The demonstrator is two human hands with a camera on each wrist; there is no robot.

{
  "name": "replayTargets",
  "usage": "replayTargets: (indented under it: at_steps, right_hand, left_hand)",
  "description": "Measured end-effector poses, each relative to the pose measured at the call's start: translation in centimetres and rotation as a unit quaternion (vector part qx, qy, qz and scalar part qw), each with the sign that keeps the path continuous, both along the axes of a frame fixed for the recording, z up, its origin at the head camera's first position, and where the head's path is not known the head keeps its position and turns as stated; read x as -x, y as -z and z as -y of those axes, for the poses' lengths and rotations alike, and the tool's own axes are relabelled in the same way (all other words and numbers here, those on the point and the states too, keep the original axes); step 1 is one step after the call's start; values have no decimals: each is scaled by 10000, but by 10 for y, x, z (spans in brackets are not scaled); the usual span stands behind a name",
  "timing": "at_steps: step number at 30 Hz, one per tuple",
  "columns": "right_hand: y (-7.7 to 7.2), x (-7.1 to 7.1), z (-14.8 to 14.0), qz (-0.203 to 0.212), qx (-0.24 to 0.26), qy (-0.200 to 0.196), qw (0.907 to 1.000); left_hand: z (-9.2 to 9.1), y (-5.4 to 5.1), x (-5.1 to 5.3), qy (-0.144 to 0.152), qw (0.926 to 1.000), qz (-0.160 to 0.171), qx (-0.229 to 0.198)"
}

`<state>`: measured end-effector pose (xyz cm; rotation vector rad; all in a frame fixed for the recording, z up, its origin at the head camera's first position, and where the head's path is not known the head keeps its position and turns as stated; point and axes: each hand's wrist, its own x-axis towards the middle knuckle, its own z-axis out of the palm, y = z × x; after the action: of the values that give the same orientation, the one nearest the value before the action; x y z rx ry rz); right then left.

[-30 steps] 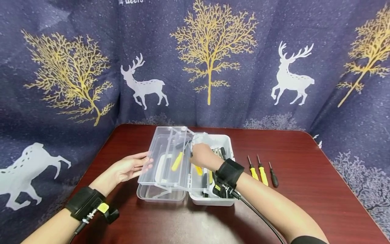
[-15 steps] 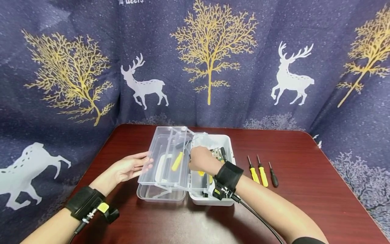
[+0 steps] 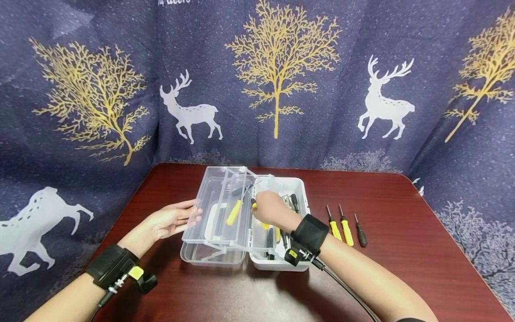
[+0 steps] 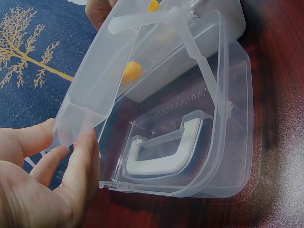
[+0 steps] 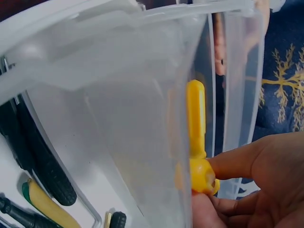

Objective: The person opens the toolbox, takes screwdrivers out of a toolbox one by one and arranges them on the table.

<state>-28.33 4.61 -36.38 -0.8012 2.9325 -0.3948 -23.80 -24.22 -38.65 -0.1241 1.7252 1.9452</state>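
In the head view my left hand (image 3: 173, 220) holds the left edge of a clear plastic tray (image 3: 192, 232). Its thumb and fingers pinch the tray wall in the left wrist view. My right hand (image 3: 274, 208) reaches over the white toolbox (image 3: 301, 188), at the tray's inner side. Between its thumb and fingers, in the right wrist view, is the yellow handle (image 5: 202, 176) of what looks like a screwdriver; the rest is hidden. Another yellow-handled screwdriver (image 3: 234, 213) lies in the tray. Several tools, among them black-handled ones (image 5: 40, 152), lie in the box.
Two yellow-handled screwdrivers (image 3: 347, 231) and a black one (image 3: 360, 235) lie on the red-brown table (image 3: 406, 250) to the right. Beneath the tray is the clear lid (image 4: 237, 156) with its white carrying handle (image 4: 166, 161). A dark curtain (image 3: 314, 89) hangs behind.
My right hand has shifted slightly, ending a little further right over the box. The left hand and the tray have stayed in place.
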Motion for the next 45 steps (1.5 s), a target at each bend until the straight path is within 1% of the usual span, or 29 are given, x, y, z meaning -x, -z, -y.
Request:
replayTargets:
  at_steps: [5, 10, 14, 18, 21, 28, 32, 40, 45]
  right_hand:
    - [-3, 3, -8, 24, 335, 111, 9994]
    - [-5, 2, -18, 62, 630, 108, 9979]
    - [-8, 0, -24, 11, 742, 109, 9972]
    - [-10, 0, -30, -11, 823, 241, 9963]
    - [-10, 1, -35, 10, 846, 334, 9959]
    - [-14, 0, -49, -79, 913, 343, 9952]
    - [-16, -1, -56, -32, 887, 392, 9953]
    - [-16, 0, -71, 154, 879, 715, 9934]
    - [-12, 2, -80, 116, 853, 864, 9925]
  left_hand:
    - [0, 0, 0, -7, 10000, 13, -1]
    - [0, 0, 0, 13, 10000, 18, 13]
    - [1, 0, 0, 26, 10000, -1, -6]
    - [1, 0, 0, 17, 10000, -1, -29]
    - [1, 1, 1, 12, 10000, -1, -32]
    - [2, 2, 1, 17, 10000, 2, -10]
    - [2, 1, 1, 11, 10000, -15, -3]
    - [2, 1, -1, -45, 10000, 7, 49]
    - [1, -1, -2, -55, 10000, 11, 55]
